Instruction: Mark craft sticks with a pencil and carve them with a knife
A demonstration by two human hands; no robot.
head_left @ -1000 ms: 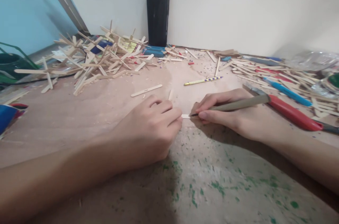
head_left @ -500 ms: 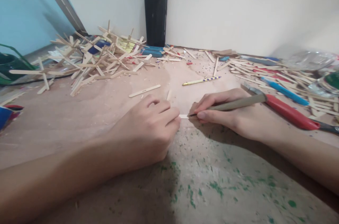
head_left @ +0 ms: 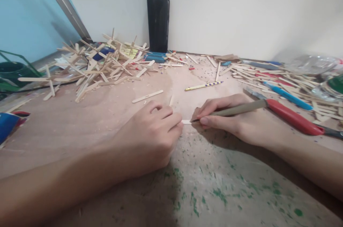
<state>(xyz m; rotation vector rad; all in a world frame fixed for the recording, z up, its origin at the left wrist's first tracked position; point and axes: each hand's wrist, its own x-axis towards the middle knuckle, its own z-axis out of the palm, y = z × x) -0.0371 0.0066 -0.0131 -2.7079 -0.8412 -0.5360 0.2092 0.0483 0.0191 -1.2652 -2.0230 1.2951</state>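
My left hand [head_left: 158, 137] is closed on the left part of a small wooden stick [head_left: 187, 122], whose pale right end shows past the fingers. My right hand [head_left: 233, 119] pinches a slim grey-green craft knife [head_left: 238, 108], its dark tip touching the stick's exposed end. Behind my hands lie a loose stick with a slot [head_left: 147, 96], a short stick piece [head_left: 171, 100] and a yellow pencil with blue spots [head_left: 203, 86]. A red-handled tool [head_left: 294, 117] rests beside my right wrist.
Joined sticks [head_left: 107, 62] are heaped at the back left, near a green basket [head_left: 16, 73]. A black phone [head_left: 158, 23] leans on the wall. Loose sticks [head_left: 302, 87], a blue pen [head_left: 288, 95] and clear plastic [head_left: 311, 64] lie right. A blue item [head_left: 7, 124] sits left.
The view has tilted slightly, so the background sits lower in the picture. Both hands keep nearly the same grip, and the dark tip still touches the stick.
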